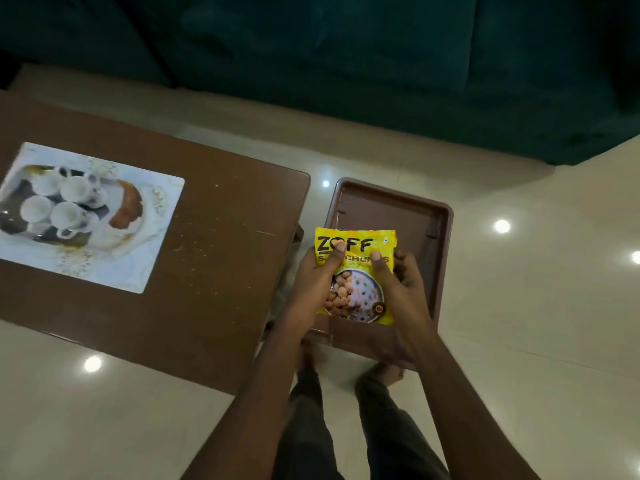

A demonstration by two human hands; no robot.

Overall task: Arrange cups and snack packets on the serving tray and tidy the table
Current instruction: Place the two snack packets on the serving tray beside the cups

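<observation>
A yellow snack packet [356, 271] with black lettering is held in front of me, over a brown serving tray [391, 202]. My left hand [313, 275] grips the packet's left side with the thumb across its front. My right hand [401, 275] grips its right side the same way. The tray seems to be held along with the packet, just right of the table's corner and above the floor; how it is supported is hidden. On the brown table [214, 258] at left, a white tray [152, 237] carries several white cups [74, 188].
A dark green sofa [381, 64] runs along the far side. The glossy cream floor [536, 306] lies around the table. My legs and bare feet [381, 372] stand below the brown tray, by the table's near right corner.
</observation>
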